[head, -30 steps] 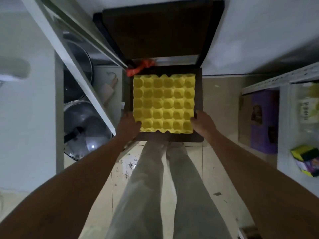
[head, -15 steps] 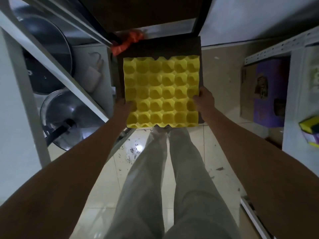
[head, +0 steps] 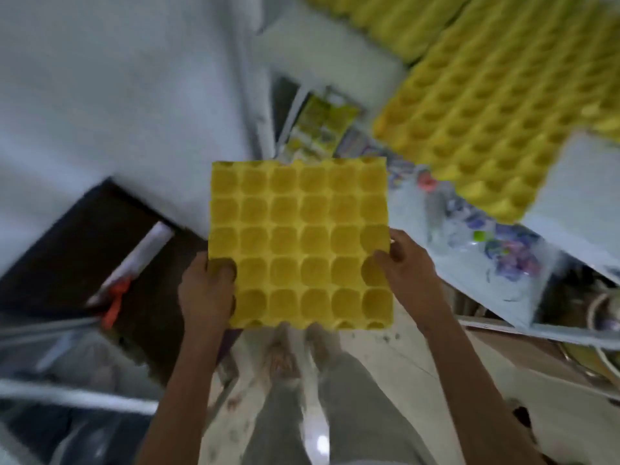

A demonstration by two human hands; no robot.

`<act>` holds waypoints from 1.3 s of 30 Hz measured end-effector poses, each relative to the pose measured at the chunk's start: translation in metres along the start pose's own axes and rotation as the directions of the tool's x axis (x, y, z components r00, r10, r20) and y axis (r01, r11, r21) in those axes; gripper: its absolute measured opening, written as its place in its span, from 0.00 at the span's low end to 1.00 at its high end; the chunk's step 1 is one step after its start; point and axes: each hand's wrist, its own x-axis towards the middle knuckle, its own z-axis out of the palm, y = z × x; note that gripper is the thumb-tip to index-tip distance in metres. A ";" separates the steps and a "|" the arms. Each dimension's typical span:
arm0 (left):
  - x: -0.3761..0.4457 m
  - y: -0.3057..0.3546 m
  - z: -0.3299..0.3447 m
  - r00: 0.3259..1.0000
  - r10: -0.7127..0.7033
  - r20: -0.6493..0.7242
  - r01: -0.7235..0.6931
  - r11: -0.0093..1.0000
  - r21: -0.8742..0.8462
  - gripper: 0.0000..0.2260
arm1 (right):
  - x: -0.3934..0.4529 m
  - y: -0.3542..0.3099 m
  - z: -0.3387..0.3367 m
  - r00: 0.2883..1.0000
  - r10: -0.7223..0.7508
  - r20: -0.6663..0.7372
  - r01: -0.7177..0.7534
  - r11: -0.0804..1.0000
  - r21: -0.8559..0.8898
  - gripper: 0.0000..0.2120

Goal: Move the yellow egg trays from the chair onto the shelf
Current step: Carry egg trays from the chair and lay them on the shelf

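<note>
I hold a yellow egg tray [head: 300, 243] flat in the air in front of me. My left hand [head: 206, 293] grips its near left edge, thumb on top. My right hand [head: 407, 266] grips its near right edge. The dark chair [head: 70, 250] is down at the left, off to the side of the tray, with an orange cloth [head: 115, 302] on it. More yellow egg trays [head: 479, 105] lie on the white shelf [head: 583, 196] at the upper right. The view is blurred by motion.
A lower shelf board [head: 469, 263] at the right holds plastic-wrapped colourful packets [head: 503, 243]. A white upright post [head: 258, 95] stands behind the tray. Metal rack bars [head: 67, 396] cross the lower left. My legs and the tiled floor [head: 385, 360] are below.
The tray has been lifted off the chair and carried up and to the right. The view has swung right, so the shelf with other yellow trays now shows.
</note>
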 end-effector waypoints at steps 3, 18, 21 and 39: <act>-0.053 0.088 0.006 0.959 0.260 0.110 -0.264 0.964 0.025 0.06 | -0.054 0.012 -0.113 0.984 0.028 -0.174 -0.013 0.996 0.084 0.14; -0.272 0.315 0.250 0.652 0.602 0.461 -0.756 0.476 0.448 0.18 | -0.114 0.235 -0.389 0.784 0.441 -0.437 -0.190 0.841 0.507 0.10; -0.269 0.331 0.273 0.677 0.540 0.501 -0.736 0.517 0.437 0.18 | -0.082 0.249 -0.407 0.785 0.451 -0.425 -0.279 0.870 0.407 0.15; -0.148 0.342 0.313 0.464 0.682 0.565 -0.863 0.204 0.462 0.30 | 0.017 0.242 -0.413 0.792 0.366 -0.488 -0.322 0.930 0.175 0.12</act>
